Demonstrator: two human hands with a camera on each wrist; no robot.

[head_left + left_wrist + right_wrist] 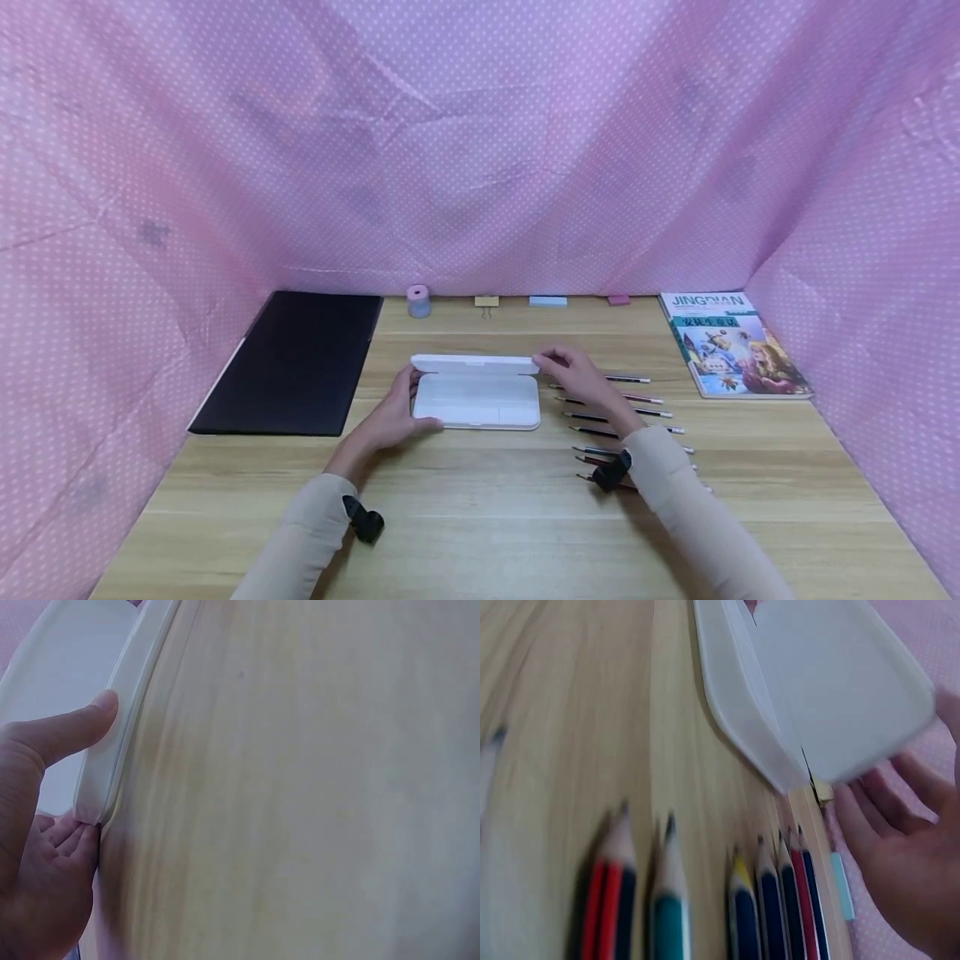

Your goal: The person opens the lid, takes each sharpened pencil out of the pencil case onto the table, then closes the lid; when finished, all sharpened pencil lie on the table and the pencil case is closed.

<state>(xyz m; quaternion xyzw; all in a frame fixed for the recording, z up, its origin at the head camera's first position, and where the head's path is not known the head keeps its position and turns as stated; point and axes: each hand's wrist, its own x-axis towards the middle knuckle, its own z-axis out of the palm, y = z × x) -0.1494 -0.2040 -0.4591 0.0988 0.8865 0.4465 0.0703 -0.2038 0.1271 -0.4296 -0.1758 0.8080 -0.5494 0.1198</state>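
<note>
A white pencil case [455,402] lies on the table with its hinged lid [476,364] raised along the far side; its inside holds nothing visible. My left hand [392,417] grips the case's left end, the thumb on the front wall and the other fingers round the side. At the lid's right end, my right hand [576,377] holds the edge between thumb and fingers. In the right wrist view, the lid [847,682] stands tilted back above the tray. Several sharpened pencils [592,451] lie in a column under and beside my right forearm, tips pointing left.
A black folder [292,367] lies at the left. Along the back are a pink-and-blue cylinder [418,303], a yellowish binder clip [487,302], a light blue block [548,302] and a small pink block [618,301]. Books [731,350] lie at the right, and pink dotted cloth [480,167] surrounds the table.
</note>
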